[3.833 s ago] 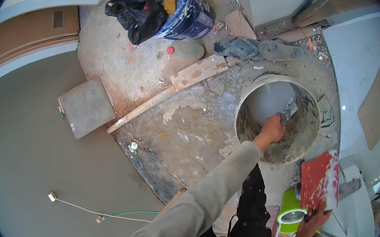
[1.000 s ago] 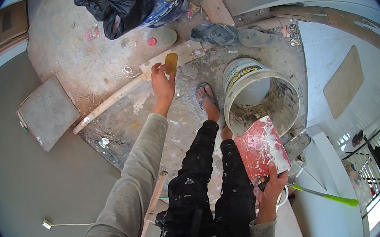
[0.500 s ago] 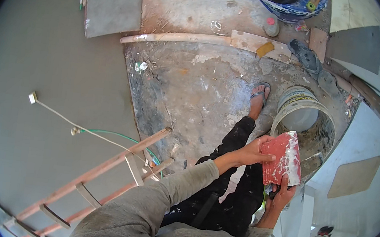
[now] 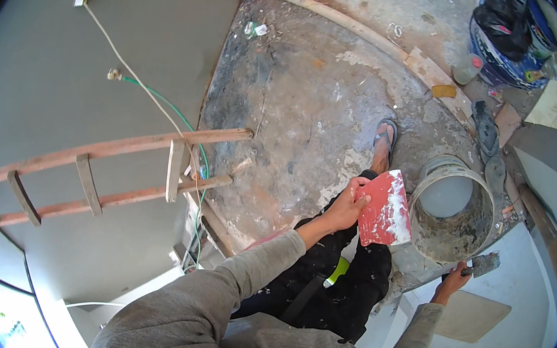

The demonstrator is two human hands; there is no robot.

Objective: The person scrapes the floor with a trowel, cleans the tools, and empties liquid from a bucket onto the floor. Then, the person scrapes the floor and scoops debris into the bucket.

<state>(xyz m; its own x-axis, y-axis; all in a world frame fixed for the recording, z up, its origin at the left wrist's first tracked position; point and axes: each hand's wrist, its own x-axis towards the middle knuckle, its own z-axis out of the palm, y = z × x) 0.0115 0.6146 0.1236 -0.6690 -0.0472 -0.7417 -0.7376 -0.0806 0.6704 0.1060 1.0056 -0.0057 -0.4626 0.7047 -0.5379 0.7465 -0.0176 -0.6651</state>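
My left hand [image 4: 346, 209] grips a red rectangular plastering board [image 4: 377, 209] by its left side, with white paste smeared along the right edge. My right hand [image 4: 453, 283] is stretched out to the right, its fingers closed round the dark handle of a putty knife [image 4: 486, 264]. The knife's grey, stained blade lies just past the near rim of a bucket [image 4: 418, 210]. That bucket is tilted toward me, crusted with grey on the inside, and holds pale liquid.
A wooden ladder [image 4: 116, 149] lies at the left, beside a green hose [image 4: 174, 108] and a pale cord [image 4: 120, 56]. At the far right stand a blue tub with a black bag [image 4: 505, 24], a bottle [image 4: 467, 70] and a worn slipper [image 4: 486, 125]. A curved pipe [image 4: 324, 13] crosses the floor.
My right hand has moved away from the red board, out to the right beside the bucket with the putty knife. The board has shifted slightly left in my left hand. The view has turned.
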